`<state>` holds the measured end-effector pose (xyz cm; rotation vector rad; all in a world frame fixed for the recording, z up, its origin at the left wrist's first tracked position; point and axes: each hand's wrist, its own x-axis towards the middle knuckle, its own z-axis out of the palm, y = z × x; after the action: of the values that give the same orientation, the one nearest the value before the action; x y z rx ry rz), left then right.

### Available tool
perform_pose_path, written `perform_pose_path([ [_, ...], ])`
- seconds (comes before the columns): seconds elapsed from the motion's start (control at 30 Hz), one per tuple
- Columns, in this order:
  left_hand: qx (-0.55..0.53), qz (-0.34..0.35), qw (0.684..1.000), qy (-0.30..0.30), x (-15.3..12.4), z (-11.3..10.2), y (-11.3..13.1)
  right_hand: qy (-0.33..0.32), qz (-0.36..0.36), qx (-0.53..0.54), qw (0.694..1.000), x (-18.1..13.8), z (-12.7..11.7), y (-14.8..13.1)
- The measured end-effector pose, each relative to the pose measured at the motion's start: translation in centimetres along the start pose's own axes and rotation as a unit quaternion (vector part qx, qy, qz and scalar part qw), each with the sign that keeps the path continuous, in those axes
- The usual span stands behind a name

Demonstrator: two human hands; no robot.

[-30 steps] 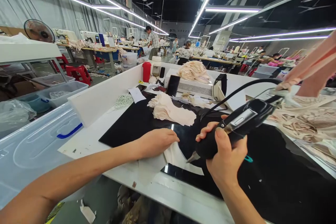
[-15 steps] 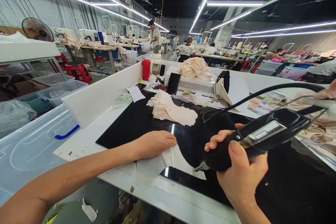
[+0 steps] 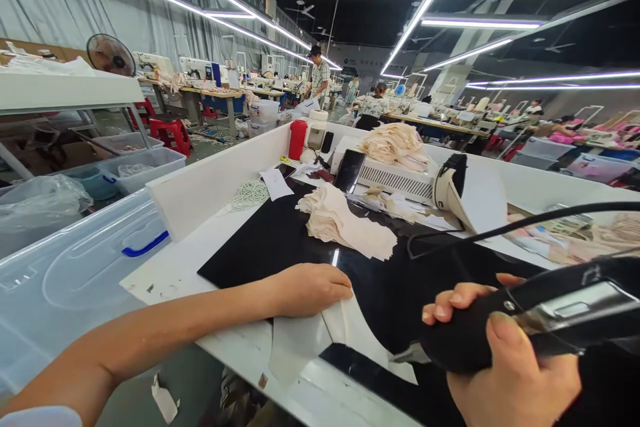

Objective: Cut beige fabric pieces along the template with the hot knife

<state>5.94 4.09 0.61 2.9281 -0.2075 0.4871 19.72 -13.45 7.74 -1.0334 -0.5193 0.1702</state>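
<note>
My left hand lies flat, palm down, on a pale fabric piece at the near edge of the black glass work surface. Its fingers are together and pressed on the cloth. My right hand is wrapped round a black corded hand tool. The tool's metal tip touches the curved edge of the pale fabric. A black cable runs from the tool toward the right. A stack of cream fabric pieces lies on the black surface beyond my hands.
A white machine box with folded cream cloth on top stands at the back, with a red bottle and a phone beside it. A clear plastic bin lid is on the left. Other workers stand at far tables.
The view has shifted, so my hands sit lower and further right in the picture. My right hand and tool have moved right and down along the fabric's edge. My left hand stays on the cloth.
</note>
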Motion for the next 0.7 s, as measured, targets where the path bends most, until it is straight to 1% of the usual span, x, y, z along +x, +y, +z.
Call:
perform_pose_path([
  [0.17,-0.003,0.003,1.000,0.024,0.0,0.7,-0.3,0.031,0.029,0.000,0.999,0.7,1.0,-0.5],
  [0.27,-0.007,0.001,1.000,0.030,0.0,0.8,-0.4,0.020,0.001,0.006,1.000,1.6,1.7,0.1],
  [0.43,-0.026,0.003,0.999,0.045,-0.2,0.6,-0.3,-0.006,-0.054,0.025,0.998,2.8,3.3,1.9],
  [0.7,-0.034,0.004,0.998,0.054,-0.6,0.6,-0.4,-0.042,-0.086,0.063,0.993,3.5,5.5,4.0],
])
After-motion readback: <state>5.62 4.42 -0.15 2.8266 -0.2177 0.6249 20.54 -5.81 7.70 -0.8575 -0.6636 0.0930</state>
